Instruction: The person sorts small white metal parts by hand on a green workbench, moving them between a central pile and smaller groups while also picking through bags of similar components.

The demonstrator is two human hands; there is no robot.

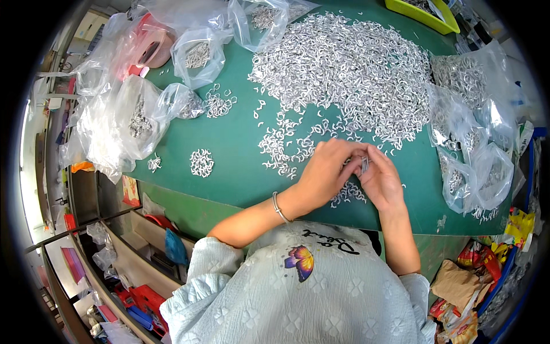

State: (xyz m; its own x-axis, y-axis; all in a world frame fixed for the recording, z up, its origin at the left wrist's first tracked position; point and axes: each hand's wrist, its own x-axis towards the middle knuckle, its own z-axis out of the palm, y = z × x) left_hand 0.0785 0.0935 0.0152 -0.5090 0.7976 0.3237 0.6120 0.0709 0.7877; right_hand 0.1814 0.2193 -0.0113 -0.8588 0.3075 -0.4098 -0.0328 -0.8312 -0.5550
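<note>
My two hands meet over the near edge of the green tabletop (240,137). A few small silvery metal pieces (365,165) show between the curled fingers and palm of my right hand (381,182). My left hand (326,172), with a bangle on its wrist, bends its fingers and thumb in against the right one; whatever its fingertips pinch is hidden. Small curved metal pieces (348,195) lie on the table under the hands. Beyond them a loose scatter (281,143) leads to a large heap of the same curved pieces (349,69).
To the left sit a round cluster of pieces (201,163), a small pile (154,163), metal rings (220,103) and clear plastic bags (137,114). Bags of metal parts (472,137) line the right side. A yellow-green tray (424,14) stands at the far right.
</note>
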